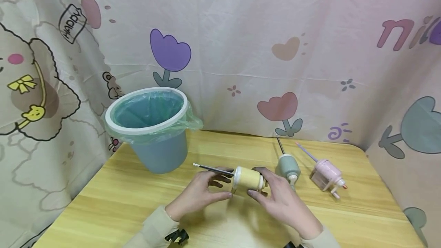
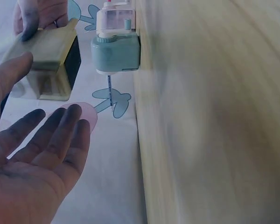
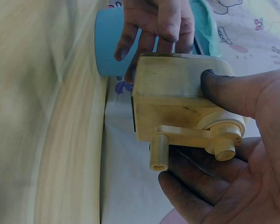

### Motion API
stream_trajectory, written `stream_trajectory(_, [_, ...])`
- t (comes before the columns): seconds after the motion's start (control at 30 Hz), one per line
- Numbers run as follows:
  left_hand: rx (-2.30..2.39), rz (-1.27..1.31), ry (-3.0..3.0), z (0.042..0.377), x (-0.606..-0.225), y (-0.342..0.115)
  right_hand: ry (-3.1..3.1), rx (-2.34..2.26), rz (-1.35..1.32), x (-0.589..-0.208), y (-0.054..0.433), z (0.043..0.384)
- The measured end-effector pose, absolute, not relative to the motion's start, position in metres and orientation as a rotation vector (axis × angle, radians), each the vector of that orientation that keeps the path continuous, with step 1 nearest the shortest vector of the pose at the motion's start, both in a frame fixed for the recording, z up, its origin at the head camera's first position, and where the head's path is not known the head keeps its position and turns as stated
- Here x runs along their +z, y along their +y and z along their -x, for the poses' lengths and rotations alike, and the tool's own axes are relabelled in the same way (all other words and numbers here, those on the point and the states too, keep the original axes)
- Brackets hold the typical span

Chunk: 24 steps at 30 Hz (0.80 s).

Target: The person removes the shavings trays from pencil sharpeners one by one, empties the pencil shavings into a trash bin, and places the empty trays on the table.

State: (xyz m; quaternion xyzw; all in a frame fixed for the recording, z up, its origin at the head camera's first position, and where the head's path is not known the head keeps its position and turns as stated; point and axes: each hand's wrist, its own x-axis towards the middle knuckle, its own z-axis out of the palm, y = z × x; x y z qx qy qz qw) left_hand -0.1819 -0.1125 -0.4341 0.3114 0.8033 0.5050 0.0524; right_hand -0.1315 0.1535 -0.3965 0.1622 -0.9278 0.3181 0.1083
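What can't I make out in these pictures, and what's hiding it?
Head view: the inserted end of the black pencil, inside the yellow sharpener.
Head view: the floor of the bin, behind its near rim.
Left wrist view: part of the pink sharpener, behind the green sharpener.
Right wrist view: the rest of the right hand, cut off by the right edge.
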Motion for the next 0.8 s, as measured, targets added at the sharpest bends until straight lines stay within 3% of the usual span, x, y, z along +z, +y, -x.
stream_trajectory(0.8, [1.612,-0.98,2.409,0.1775,-0.4347,-0.108,-2.698,0.926,-0.649,-0.3926,0.1534,0.1247])
